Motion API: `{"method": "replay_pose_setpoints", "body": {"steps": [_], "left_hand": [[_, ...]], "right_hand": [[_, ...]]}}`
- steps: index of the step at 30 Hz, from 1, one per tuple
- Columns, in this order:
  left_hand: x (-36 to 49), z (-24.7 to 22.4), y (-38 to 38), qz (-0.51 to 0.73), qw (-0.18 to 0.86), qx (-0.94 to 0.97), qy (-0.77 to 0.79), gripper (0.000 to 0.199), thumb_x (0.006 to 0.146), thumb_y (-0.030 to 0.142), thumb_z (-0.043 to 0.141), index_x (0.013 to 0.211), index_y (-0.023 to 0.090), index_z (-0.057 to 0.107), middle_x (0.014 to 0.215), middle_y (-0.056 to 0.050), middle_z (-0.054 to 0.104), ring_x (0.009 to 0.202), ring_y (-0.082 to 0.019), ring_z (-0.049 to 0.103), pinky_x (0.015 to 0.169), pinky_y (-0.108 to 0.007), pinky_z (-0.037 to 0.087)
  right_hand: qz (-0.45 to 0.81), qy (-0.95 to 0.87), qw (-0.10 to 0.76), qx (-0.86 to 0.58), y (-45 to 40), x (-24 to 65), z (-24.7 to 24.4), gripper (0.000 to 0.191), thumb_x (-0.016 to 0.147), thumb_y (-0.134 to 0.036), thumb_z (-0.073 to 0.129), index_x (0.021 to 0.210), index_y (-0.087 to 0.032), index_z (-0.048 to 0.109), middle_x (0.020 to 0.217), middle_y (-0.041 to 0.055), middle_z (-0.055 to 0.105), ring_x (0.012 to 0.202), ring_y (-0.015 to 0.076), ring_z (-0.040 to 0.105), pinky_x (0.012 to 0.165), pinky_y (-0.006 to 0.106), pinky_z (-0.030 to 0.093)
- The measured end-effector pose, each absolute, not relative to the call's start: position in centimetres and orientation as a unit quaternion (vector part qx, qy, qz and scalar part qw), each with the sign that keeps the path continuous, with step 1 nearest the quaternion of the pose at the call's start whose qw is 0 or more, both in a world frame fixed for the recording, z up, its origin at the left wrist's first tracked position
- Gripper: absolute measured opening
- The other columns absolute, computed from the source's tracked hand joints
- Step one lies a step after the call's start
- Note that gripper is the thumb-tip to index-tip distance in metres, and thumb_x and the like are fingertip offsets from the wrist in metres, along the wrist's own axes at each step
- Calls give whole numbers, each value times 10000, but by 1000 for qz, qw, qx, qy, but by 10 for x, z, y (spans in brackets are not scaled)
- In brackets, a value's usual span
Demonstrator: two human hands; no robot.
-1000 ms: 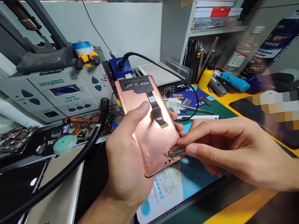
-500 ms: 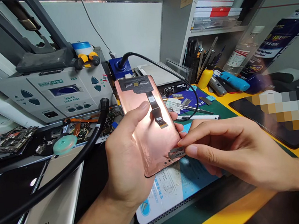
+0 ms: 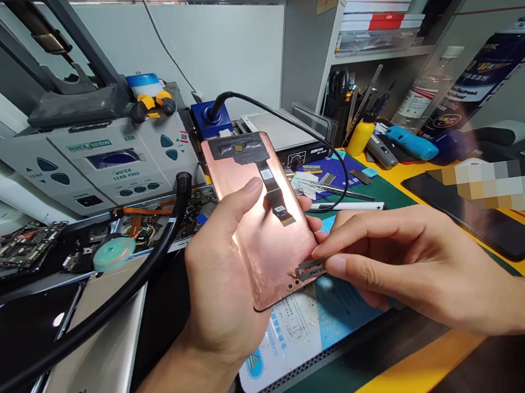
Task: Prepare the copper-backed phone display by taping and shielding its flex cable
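Note:
My left hand [image 3: 224, 271] is wrapped round a phone screen panel [image 3: 269, 247], its thumb lying on the copper-coloured back and fingertips showing at the far edge. A dark flex cable [image 3: 276, 198] runs down from the black-taped top of the panel and ends in gold contacts. Between thumb and index finger, my right hand [image 3: 386, 264] pinches a thin razor blade [image 3: 308, 270]. The blade lies over the panel's lower right corner, close to two small holes; whether its edge touches the copper I cannot tell. Below the panel is a white and blue box [image 3: 303, 338].
A rework station [image 3: 115, 167] stands at the back left, its black hose [image 3: 155, 260] crossing the left side. A gold phone back [image 3: 86, 358] lies at lower left. At right are a dark phone [image 3: 480, 214], a yellow bottle [image 3: 362, 133] and a spray can [image 3: 482, 77].

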State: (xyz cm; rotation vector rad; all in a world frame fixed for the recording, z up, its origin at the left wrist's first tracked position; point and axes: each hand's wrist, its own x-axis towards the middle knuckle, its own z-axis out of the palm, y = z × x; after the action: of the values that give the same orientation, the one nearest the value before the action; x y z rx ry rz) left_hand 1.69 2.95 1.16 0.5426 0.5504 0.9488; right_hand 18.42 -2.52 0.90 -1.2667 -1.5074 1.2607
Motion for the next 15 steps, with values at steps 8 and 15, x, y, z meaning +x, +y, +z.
{"method": "replay_pose_setpoints", "body": {"steps": [8, 15], "left_hand": [[17, 9, 32, 443, 829, 232, 251, 249, 809, 360, 592, 797, 137, 704, 777, -76, 664, 648, -184, 636, 544, -285, 537], [18, 9, 33, 450, 826, 240, 240, 258, 818, 361, 584, 795, 134, 705, 762, -72, 663, 638, -173, 637, 573, -285, 544]], "right_hand": [[487, -591, 402, -502, -24, 186, 9, 130, 869, -269, 699, 946, -178, 750, 801, 44, 661, 481, 62, 533, 418, 165, 434], [482, -602, 396, -499, -26, 185, 8, 109, 876, -257, 689, 943, -201, 755, 722, 4, 605, 477, 58, 532, 412, 150, 424]]}}
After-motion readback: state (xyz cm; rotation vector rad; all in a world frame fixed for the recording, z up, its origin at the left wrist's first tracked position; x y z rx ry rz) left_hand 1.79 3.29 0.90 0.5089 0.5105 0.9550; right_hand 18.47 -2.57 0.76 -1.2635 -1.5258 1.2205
